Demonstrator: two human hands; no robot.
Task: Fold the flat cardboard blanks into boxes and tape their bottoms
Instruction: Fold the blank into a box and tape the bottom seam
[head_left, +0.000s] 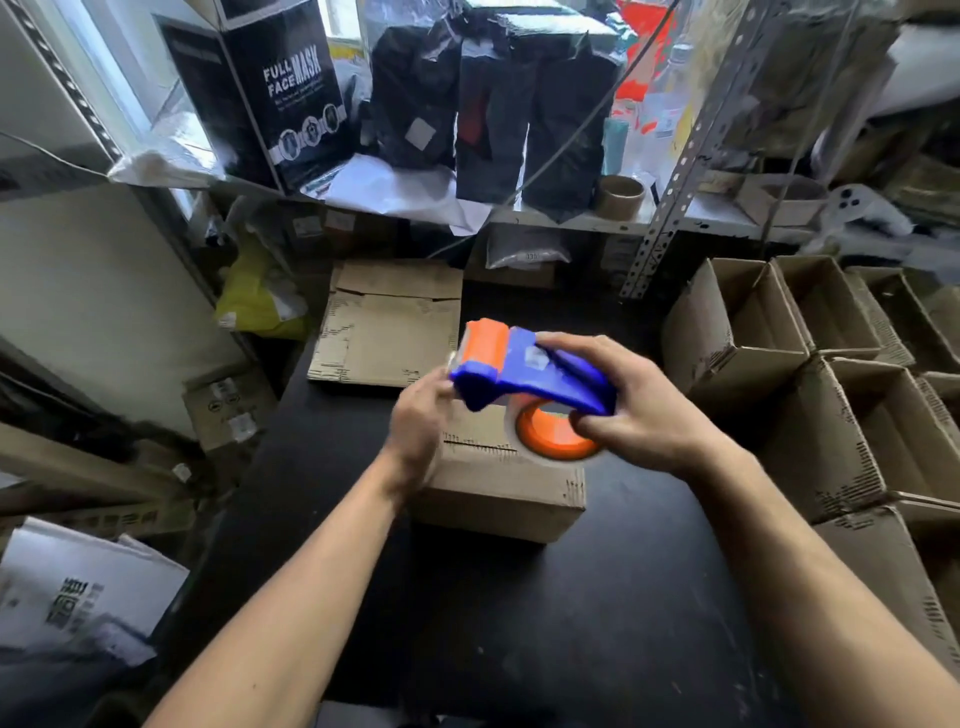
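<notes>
Now taping is in hand: above the folded box (501, 486) on the desk (597, 597), the right hand (631, 405) grips the tape dispenser (530, 379); the blurred left hand (418, 426) seems to pinch its tape end. Next, judging so, tape must span the box's seam; flat blanks (389, 327) lie behind the box.

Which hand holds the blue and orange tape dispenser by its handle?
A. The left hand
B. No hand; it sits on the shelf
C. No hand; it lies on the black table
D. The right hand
D: the right hand is wrapped round the handle of the tape dispenser above the folded box, while the left hand only reaches its front end.
</notes>
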